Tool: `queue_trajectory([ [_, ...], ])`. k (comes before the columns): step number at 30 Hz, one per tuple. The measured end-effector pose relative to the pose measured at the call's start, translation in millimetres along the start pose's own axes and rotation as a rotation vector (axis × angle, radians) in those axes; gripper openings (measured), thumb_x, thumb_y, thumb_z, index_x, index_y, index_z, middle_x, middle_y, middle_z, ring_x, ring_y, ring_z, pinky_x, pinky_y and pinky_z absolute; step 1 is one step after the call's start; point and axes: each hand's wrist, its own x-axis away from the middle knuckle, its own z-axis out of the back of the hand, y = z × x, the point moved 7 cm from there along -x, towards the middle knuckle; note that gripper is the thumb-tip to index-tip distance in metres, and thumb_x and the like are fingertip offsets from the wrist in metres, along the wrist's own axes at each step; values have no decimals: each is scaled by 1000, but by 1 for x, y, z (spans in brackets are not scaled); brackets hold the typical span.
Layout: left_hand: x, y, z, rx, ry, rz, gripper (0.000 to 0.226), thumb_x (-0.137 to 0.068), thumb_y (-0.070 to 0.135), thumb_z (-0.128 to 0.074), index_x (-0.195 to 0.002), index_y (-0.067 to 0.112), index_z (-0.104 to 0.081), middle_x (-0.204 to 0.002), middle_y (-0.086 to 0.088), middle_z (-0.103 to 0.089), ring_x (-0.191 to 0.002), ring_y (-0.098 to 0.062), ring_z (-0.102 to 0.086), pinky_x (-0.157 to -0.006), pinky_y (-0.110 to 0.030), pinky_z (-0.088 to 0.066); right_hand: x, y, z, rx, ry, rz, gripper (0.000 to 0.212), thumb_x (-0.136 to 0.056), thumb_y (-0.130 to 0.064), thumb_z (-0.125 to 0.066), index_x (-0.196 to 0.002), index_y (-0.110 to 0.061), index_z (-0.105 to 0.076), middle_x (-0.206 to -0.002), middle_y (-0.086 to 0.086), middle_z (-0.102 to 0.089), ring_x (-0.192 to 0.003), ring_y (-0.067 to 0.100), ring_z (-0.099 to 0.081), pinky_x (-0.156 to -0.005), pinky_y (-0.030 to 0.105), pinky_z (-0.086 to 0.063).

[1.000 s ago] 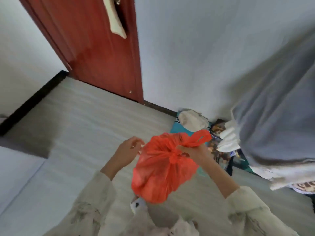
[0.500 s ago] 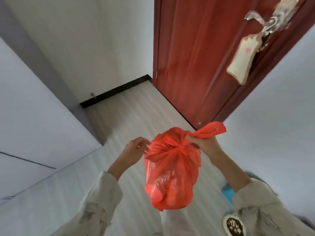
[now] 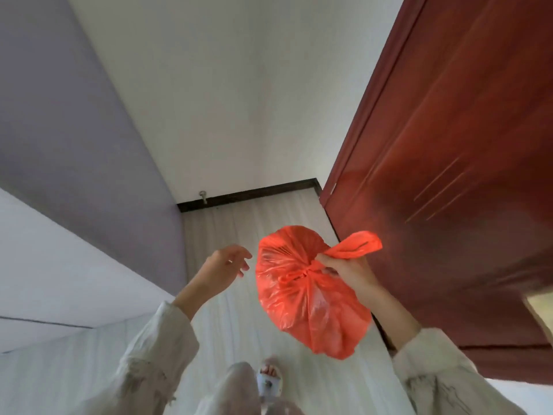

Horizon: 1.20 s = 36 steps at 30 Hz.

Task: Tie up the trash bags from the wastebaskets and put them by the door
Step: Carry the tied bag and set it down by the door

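Observation:
A full orange-red trash bag hangs in the air, knotted at its top. My right hand grips it at the knot, and one loose bag handle sticks out to the right above my fingers. My left hand is just left of the bag, apart from it, fingers spread and holding nothing. The dark red wooden door fills the right side, close beside the bag.
Light wood-look floor runs ahead to a white wall with a dark baseboard and a small metal door stop. A grey wall and a white panel stand on the left. My slippered foot is below the bag.
The view has swung left, so the door now fills the right side. My left hand has let go of the bag and opened. My right hand still holds the knot.

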Motion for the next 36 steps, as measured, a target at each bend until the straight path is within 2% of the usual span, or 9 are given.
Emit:
queue_trajectory([
  [4,-80,11,11,11,5,28,36,-92,5,-37,-73,31,-54,-69,6,-61,-46,6,-56,-57,-20,-43,-87,-47,-6,34,-25,20,13,-78,-11,-71,-88,-5,-67,-65,3,-63,-40,-2,-56,-53,13,-46],
  [7,-150,13,9,19,-17,50,36,-92,3,-36,-73,29,-54,-69,5,-60,-45,6,-55,-48,-8,-42,-161,-70,-14,30,-37,-25,23,-79,-17,-71,-97,-2,-69,-77,9,-66,-53,5,-60,-57,13,-48],
  [12,-287,10,-2,58,-93,113,24,-93,-1,-34,-86,10,-55,-68,1,-55,-44,7,-55,-44,-5,-40,-291,-86,-25,39,16,-107,15,-76,-15,-74,-65,-12,-65,-50,-2,-65,-50,10,-62,-55,18,-52],
  [14,-347,8,-3,51,-115,131,27,-94,3,-35,-81,17,-54,-68,1,-56,-43,9,-54,-44,-5,-39,-340,-84,-31,30,32,-143,19,-73,-15,-77,-59,-17,-64,-61,6,-65,-58,19,-61,-66,29,-52],
  [17,-419,5,1,53,-96,157,31,-94,5,-37,-74,23,-52,-66,1,-57,-41,7,-53,-44,-4,-38,-402,-74,-43,112,0,-215,22,-75,-16,-75,-59,-18,-61,-67,6,-65,-53,10,-60,-62,22,-50],
  [21,-503,-14,-13,-6,-126,198,31,-93,7,-38,-74,28,-52,-64,5,-58,-46,0,-55,-54,-13,-43,-490,-43,-58,88,-2,-335,8,-80,-12,-70,-81,-5,-66,-83,10,-62,-42,2,-59,-50,17,-46],
  [26,-594,-53,-56,-163,-213,201,25,-93,7,-36,-91,15,-59,-70,0,-59,-64,-21,-56,-77,-30,-46,-590,2,-72,8,-4,-461,38,-84,-17,-65,-117,2,-58,-94,9,-62,-63,11,-58,-51,17,-48],
  [31,-665,-107,-105,-201,-203,216,23,-93,10,-36,-87,22,-55,-70,5,-58,-73,-24,-60,-79,-34,-50,-691,54,-89,-59,-9,-478,26,-86,-18,-62,-109,-5,-61,-77,4,-60,-63,11,-56,-53,17,-50],
  [36,-711,-169,-157,-186,-187,259,21,-94,11,-37,-97,17,-57,-73,3,-58,-75,-22,-58,-84,-33,-48,-779,127,-106,-191,7,-589,24,-91,-25,-56,-111,-12,-57,-83,1,-60,-70,9,-57,-59,21,-50],
])
